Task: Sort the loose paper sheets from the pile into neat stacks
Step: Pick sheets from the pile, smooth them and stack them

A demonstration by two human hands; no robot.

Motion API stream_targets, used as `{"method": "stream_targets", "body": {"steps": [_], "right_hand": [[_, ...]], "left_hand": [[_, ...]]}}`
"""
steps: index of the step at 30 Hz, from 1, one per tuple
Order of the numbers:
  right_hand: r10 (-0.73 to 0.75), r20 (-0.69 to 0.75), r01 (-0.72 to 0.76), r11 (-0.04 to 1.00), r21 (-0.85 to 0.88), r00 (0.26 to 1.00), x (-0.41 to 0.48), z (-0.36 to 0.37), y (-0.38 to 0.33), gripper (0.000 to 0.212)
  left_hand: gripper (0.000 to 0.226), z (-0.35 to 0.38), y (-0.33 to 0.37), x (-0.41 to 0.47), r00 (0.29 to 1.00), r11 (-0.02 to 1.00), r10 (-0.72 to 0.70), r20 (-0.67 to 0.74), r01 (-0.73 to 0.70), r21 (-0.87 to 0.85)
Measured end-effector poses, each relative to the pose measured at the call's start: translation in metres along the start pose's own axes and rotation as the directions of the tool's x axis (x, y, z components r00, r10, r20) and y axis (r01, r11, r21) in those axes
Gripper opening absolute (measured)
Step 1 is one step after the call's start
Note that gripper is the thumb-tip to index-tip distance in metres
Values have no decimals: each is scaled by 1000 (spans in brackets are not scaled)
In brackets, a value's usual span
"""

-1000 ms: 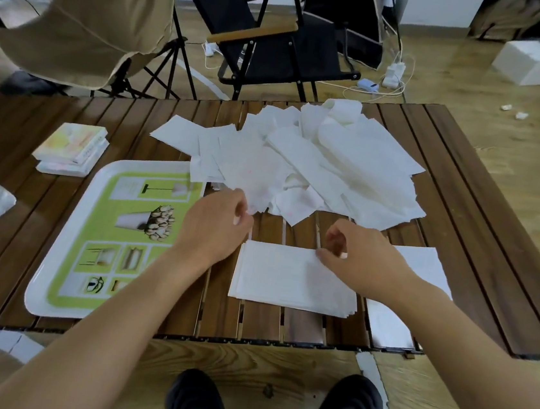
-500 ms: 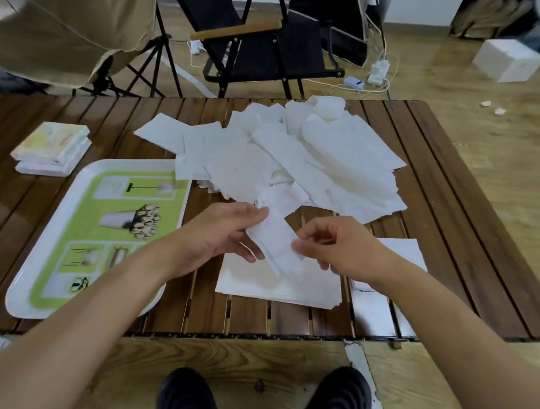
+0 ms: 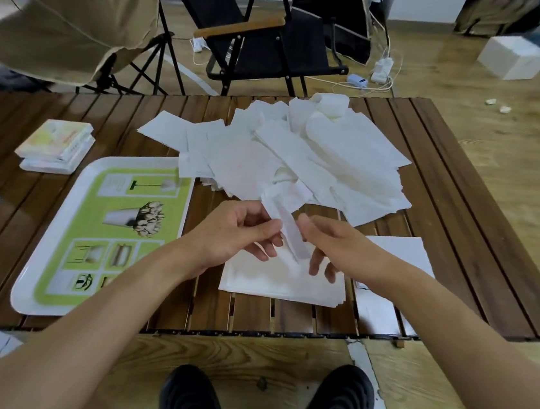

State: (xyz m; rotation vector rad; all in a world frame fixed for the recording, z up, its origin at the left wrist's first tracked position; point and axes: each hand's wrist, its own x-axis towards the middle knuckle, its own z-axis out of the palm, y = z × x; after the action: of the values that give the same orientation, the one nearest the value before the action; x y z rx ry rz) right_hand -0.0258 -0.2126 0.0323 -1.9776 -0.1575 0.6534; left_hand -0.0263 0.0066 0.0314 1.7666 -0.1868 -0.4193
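Sheet pinched, left hand, above stack.

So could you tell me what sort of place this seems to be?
Probably a casual indoor room: a slatted folding table, camping-style folding chairs on wood flooring, and charger cables trailing across it.

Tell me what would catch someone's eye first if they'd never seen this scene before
Most likely the big messy pile of white paper sheets spread over the far middle of the wooden slat table. Next, just in front of it, the left hand and right hand hold a narrow paper strip between them above a neat stack at the near edge. To the left lies a bright green and white tray.
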Motion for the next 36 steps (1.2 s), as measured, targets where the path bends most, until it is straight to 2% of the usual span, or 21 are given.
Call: {"method": "stream_targets", "body": {"steps": [2, 4, 9, 11, 13, 14, 16, 17, 18, 21, 24, 27, 31, 33, 36], "right_hand": [[-26, 75, 21, 997, 70, 997, -3, 0, -5, 53], [-72, 81, 69, 997, 36, 994, -5, 0, -5, 47], [-5, -67, 2, 999, -44, 998, -3, -11, 4, 38], [13, -134, -31, 990, -139, 991, -8, -27, 10, 40], [35, -216, -81, 975, -207, 976, -19, -46, 18, 42], [56, -253, -113, 970, -215, 966, -26, -57, 25, 41], [132, -290, -183, 970, -157, 948, -41, -75, 39, 33], [166, -288, -210, 969, -129, 943, -48, -81, 45, 29], [178, -283, -222, 966, -132, 942, -52, -86, 50, 28], [137, -255, -197, 954, -226, 957, -59, -97, 55, 36], [153, -232, -188, 972, -141, 961, -61, -107, 55, 29], [237, -218, -267, 956, -122, 947, -61, -107, 60, 17], [308, -253, -354, 921, -162, 917, -57, -104, 68, 20], [333, -295, -408, 879, -246, 895, -57, -103, 64, 33], [334, -465, -538, 727, -427, 820, -59, -109, 58, 50]], "left_hand": [[19, 3, 2, 0, 999, 1000, -8, 32, 8, 16], [22, 6, 5, -1, 998, 999, -23, 67, 20, 35], [24, 5, 5, 3, 996, 996, -88, 21, 87, 29], [26, 3, 1, 4, 996, 990, -92, -8, 92, 109], [27, 3, -5, 5, 997, 952, -61, -41, 70, 297], [29, 2, -9, 5, 997, 896, -35, -70, 62, 440], [31, -2, -15, 8, 993, 672, 38, -115, 60, 738], [32, -3, -17, 10, 990, 557, 77, -117, 55, 829], [32, -4, -18, 12, 988, 486, 108, -111, 45, 873], [31, -6, -19, 18, 985, 430, 144, -91, 21, 902], [31, -7, -20, 20, 983, 427, 156, -94, 18, 904], [29, -14, -23, 19, 973, 428, 184, -138, 47, 903], [21, -26, -27, 26, 934, 431, 269, -235, 102, 896], [24, -29, -28, 31, 908, 396, 328, -258, 116, 911], [45, -25, -32, 41, 883, 326, 373, -286, 164, 931]]}}
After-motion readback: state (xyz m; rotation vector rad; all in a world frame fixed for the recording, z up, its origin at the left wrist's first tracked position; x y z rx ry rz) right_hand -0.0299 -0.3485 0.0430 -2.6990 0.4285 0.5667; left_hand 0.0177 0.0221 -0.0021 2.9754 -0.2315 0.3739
